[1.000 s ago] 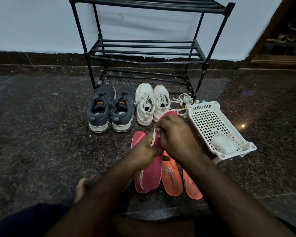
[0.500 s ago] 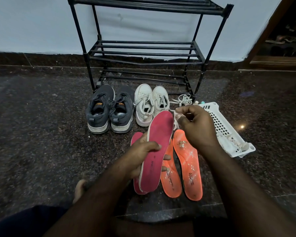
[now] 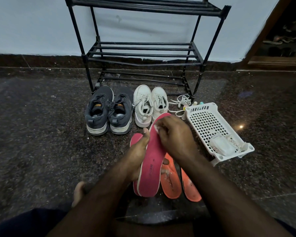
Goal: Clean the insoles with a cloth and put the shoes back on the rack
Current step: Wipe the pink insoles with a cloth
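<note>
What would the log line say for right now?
left hand: holds pink insole | right hand: wipes it with white cloth | shoes: on floor | rack: no shoes

Both forearms are bare from elbow to wrist, with no sleeves, watch, rings or bands showing on the left hand (image 3: 138, 152) or the right hand (image 3: 175, 136); dark navy cloth covers the lap; a bare foot (image 3: 78, 192) shows unshod

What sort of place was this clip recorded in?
Probably a home entryway or hallway: a black shoe rack stands against a painted wall on a dark granite floor, with more footwear lying beyond a wooden doorway on the right.
</note>
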Motion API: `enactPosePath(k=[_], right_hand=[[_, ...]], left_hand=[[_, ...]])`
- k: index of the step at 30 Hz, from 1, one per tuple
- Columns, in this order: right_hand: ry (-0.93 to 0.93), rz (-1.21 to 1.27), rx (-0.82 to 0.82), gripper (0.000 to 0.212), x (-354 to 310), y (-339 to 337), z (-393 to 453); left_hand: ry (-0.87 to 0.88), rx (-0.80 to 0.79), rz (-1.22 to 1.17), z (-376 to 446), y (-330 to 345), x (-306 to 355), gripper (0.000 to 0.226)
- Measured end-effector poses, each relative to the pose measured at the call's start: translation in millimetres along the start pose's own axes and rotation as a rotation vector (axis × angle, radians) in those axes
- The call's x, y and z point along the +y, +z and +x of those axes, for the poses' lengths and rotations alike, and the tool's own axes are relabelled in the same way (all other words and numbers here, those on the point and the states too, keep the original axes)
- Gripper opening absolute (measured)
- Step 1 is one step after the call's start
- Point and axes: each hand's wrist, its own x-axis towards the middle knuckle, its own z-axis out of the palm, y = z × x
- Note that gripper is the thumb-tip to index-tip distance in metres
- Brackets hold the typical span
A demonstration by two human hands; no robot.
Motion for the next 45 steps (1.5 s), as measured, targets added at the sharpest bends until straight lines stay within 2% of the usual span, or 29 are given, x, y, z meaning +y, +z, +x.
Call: enactPosePath(k=[6, 12, 16, 21, 25, 28, 31, 35, 37, 40, 45], right_hand=[[0.207, 0.022, 0.066, 0.017, 22.3, -18.9, 11.5], [0.046, 0.142, -0.040, 0.021, -3.8, -4.5, -1.3], [0.016, 0.120, 0.015, 0.020, -7.6, -0.3, -1.9], [0.003, 0.178, -0.095, 0.021, -23.1, 7.0, -19.0], [0.038, 0.161, 0.039, 0.017, -13.1, 6.7, -9.8], [0.031, 0.157, -0.079, 0.018, -20.1, 9.8, -17.8], [0.084, 0.292, -0.267, 0.020, -25.2, 10.8, -25.8], [0.406, 0.735, -0.142, 0.023, -3.0, -4.3, -8.8], [0.534, 0.877, -0.127, 0.022, 11.1, -10.6, -5.9], [0.636, 0.835, -0.229, 0.020, 30.5, -5.6, -13.7], [0.647, 0.707, -0.321, 0.019, 48.7, 2.9, -23.2]], left_hand=[[-0.014, -0.011, 0.056, -4.0, 3.6, -2.1, 0.083], [-0.003, -0.005, 0.037, -0.1, 1.1, -3.2, 0.083], [-0.002, -0.019, 0.017, 3.6, 0.5, -5.0, 0.092], [0.092, -0.022, -0.271, 2.6, 3.7, 0.4, 0.088], [0.086, -0.043, -0.173, 5.9, -3.5, 0.1, 0.094], [0.103, -0.018, -0.192, 4.8, -4.4, 4.3, 0.093], [0.164, 0.043, -0.237, 5.3, -9.5, 11.8, 0.095], [0.162, 0.172, -0.167, -4.8, -33.7, 23.4, 0.091], [0.131, 0.289, -0.102, -8.9, -50.9, 28.6, 0.074], [0.038, 0.463, 0.009, -14.6, -72.8, 31.3, 0.039], [-0.072, 0.689, 0.275, -13.7, -105.6, 15.7, 0.028]])
